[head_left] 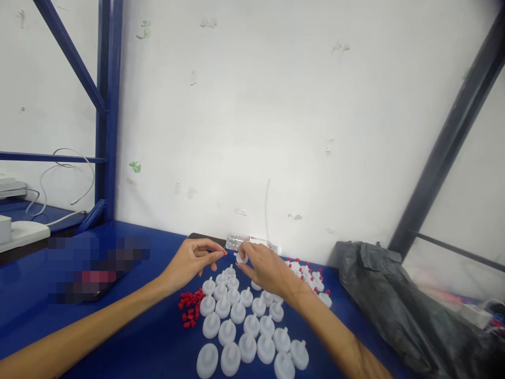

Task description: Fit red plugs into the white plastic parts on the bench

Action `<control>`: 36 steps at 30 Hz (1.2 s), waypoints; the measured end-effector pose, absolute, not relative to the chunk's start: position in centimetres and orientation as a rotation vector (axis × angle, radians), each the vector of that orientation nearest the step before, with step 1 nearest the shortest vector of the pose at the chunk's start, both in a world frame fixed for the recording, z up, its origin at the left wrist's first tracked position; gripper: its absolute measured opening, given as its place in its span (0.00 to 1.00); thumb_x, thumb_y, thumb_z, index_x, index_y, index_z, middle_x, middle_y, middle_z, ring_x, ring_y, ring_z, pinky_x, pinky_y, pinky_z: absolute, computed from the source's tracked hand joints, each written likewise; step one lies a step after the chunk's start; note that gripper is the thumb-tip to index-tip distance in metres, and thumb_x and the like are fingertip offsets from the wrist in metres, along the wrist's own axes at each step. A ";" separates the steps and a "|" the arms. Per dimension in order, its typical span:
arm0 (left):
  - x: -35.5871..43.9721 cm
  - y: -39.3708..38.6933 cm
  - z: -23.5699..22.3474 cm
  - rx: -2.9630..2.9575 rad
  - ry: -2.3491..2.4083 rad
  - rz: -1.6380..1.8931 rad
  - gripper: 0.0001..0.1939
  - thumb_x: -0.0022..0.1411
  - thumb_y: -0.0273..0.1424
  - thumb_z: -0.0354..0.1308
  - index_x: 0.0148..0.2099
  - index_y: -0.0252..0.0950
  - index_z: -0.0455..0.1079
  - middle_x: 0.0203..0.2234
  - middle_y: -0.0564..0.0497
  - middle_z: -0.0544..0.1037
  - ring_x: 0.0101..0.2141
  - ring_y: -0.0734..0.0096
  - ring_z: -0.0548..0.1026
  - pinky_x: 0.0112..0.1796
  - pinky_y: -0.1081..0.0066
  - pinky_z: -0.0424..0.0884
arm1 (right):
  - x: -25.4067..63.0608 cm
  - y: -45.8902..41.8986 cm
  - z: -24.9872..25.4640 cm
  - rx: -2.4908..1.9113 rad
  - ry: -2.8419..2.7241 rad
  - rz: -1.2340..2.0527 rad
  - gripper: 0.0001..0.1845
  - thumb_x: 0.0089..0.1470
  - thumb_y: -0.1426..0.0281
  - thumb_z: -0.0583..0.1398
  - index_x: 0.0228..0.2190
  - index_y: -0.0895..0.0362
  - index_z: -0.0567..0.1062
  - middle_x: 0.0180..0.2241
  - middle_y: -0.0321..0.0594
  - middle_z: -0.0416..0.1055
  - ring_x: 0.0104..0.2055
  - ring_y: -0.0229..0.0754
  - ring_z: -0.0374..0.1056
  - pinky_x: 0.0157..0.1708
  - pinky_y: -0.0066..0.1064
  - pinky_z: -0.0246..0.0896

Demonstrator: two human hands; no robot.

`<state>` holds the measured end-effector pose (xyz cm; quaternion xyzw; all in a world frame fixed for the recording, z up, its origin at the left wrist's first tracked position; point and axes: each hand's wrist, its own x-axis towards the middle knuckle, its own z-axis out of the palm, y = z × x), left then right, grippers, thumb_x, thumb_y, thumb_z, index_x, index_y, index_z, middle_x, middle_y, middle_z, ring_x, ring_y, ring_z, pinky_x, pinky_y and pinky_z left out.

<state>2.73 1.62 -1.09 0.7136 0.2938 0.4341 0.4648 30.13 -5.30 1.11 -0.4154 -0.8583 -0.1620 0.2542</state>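
- Two dozen or so bare white pieces (237, 312), rounded with a short spout, stood spout-up on the blue table (158, 347); this spread served as landmark.
- One heap of red caps (191, 300), loose, lay just left of the spread.
- One left hand (194, 260), above the spread's far left edge: thumb and forefinger were pinched together on a single red cap (225, 253).
- One right hand (263, 266), above the spread's far edge: thumb and fingers were closed about a held white piece (240, 258), partly hidden by them. A small gap parted the two holdings.
- One group of red-tipped white pieces (316, 279), beyond and right of the spread, partly behind the right arm.
- Sundries: a clear blister-like pack (234, 241) behind the spread; a black bag (366, 284) well to its right.
- Progress, as judged: the red-tipped group counted as done; the held pair was in hand, not yet joined; the whole bare spread was left, probably the larger share.
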 end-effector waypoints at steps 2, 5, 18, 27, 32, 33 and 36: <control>2.8 1.5 -1.4 1.785 0.744 1.050 0.24 0.65 0.59 0.84 0.45 0.43 0.93 0.23 0.49 0.86 0.27 0.58 0.83 0.26 0.64 0.66 | 30.0 -5.3 0.8 -1.130 -2.345 -0.427 0.20 0.72 0.79 0.76 0.48 0.45 0.77 0.43 0.37 0.89 0.43 0.53 0.86 0.44 0.40 0.80; 3.0 1.2 -1.7 1.831 0.771 1.035 0.26 0.67 0.59 0.82 0.45 0.41 0.93 0.24 0.48 0.86 0.27 0.56 0.84 0.27 0.65 0.67 | 29.5 -5.4 0.6 -1.108 -2.362 -0.416 0.19 0.73 0.78 0.76 0.49 0.44 0.78 0.43 0.37 0.89 0.45 0.53 0.87 0.45 0.42 0.82; 3.0 1.1 -2.1 1.626 0.604 0.951 0.37 0.61 0.59 0.88 0.63 0.43 0.92 0.58 0.36 0.94 0.52 0.41 0.90 0.32 0.63 0.80 | 28.7 -6.1 1.2 -0.974 -2.398 -0.436 0.15 0.78 0.76 0.75 0.46 0.43 0.82 0.47 0.39 0.91 0.51 0.54 0.90 0.58 0.48 0.88; 3.3 0.3 -1.9 1.454 0.366 0.846 0.34 0.59 0.58 0.92 0.51 0.34 0.97 0.42 0.38 0.94 0.40 0.58 0.84 0.38 0.65 0.79 | 27.4 -6.8 1.4 -0.887 -2.292 -0.443 0.12 0.74 0.72 0.77 0.43 0.42 0.84 0.54 0.46 0.94 0.64 0.65 0.89 0.68 0.61 0.89; 3.2 0.5 -1.6 1.555 0.424 0.853 0.35 0.54 0.59 0.93 0.47 0.34 0.96 0.37 0.42 0.93 0.35 0.62 0.80 0.35 0.65 0.77 | 27.2 -6.9 0.8 -0.874 -2.264 -0.460 0.11 0.78 0.71 0.76 0.44 0.44 0.82 0.52 0.46 0.94 0.58 0.62 0.90 0.67 0.60 0.88; 3.1 0.5 -1.6 1.565 0.436 0.847 0.35 0.54 0.60 0.93 0.46 0.34 0.96 0.38 0.42 0.93 0.34 0.63 0.80 0.35 0.65 0.77 | 27.2 -6.8 0.6 -0.845 -2.255 -0.473 0.10 0.78 0.71 0.76 0.45 0.45 0.82 0.52 0.46 0.94 0.56 0.60 0.91 0.67 0.59 0.88; 3.1 0.7 -2.0 1.565 0.445 0.824 0.37 0.57 0.64 0.90 0.46 0.34 0.95 0.38 0.41 0.93 0.33 0.62 0.82 0.35 0.64 0.79 | 27.3 -6.7 0.4 -0.774 -2.229 -0.450 0.12 0.78 0.71 0.77 0.55 0.48 0.83 0.54 0.46 0.95 0.55 0.58 0.92 0.64 0.55 0.88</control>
